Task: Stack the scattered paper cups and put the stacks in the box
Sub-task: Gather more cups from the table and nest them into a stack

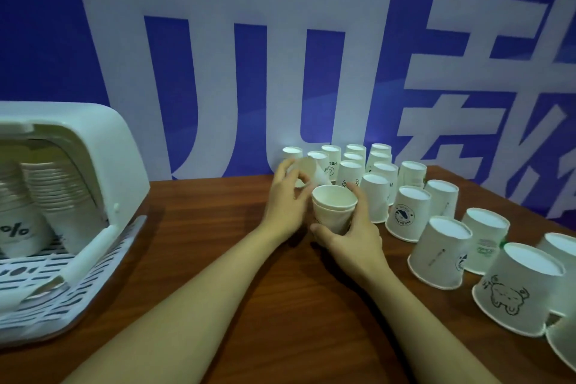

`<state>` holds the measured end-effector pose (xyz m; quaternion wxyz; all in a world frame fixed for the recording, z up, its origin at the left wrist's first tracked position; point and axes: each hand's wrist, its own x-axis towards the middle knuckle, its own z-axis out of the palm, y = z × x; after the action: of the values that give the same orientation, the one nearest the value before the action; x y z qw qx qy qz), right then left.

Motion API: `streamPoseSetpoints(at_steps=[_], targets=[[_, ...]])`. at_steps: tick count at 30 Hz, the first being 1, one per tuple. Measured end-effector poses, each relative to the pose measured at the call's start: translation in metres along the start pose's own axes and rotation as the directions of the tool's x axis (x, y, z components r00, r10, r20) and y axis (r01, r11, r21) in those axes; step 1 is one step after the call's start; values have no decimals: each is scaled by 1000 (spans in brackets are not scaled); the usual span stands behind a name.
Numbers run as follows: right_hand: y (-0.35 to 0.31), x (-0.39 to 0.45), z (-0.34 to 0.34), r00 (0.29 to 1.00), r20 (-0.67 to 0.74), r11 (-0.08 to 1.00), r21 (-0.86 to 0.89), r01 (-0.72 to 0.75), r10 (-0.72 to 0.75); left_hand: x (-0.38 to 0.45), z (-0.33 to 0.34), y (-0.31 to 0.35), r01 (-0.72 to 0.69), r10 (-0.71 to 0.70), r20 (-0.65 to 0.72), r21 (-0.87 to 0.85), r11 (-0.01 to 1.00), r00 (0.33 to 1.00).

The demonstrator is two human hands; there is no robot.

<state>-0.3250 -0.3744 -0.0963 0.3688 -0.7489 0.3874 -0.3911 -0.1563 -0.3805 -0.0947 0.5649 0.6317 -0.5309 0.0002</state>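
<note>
Stack (334, 207) of two upright cups gripped by right hand (352, 235) mid-desk; left hand (285, 196) pinches tilted cup (311, 170), blurred. Align rims w/ stack mouth, seat straight.

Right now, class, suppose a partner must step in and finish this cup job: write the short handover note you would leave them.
Right hand: holds a small upright stack of nested cups at mid-table.
Left hand: grips one tilted cup, blurred, just behind the stack.
Box: at the left, open, with tall stacks already inside.
Done: several stacks boxed; a new stack begun.
Left: many loose cups stand upside down on the table, from the back wall to the right edge. Add them to stacks, then put the stacks in the box.
</note>
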Motion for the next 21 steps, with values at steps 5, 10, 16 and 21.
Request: streamPoseSetpoints(at_steps=[5, 10, 16, 21], targets=[[2, 1, 0, 1000, 4, 1000, 9, -8, 8, 13, -28, 21, 77, -112, -142, -228, 971, 984], [-1, 0, 0, 1000, 20, 1000, -2, -20, 20, 28, -54, 50, 123, -198, -118, -462, 878, 973], [-5, -2, 2, 999, -27, 1000, 3, -21, 22, 23, -47, 67, 143, -63, 277, -280, 949, 959], [-2, -3, 1, 995, -100, 999, 40, -5, 9, 12, -40, 63, 89, -49, 477, -62, 994, 878]])
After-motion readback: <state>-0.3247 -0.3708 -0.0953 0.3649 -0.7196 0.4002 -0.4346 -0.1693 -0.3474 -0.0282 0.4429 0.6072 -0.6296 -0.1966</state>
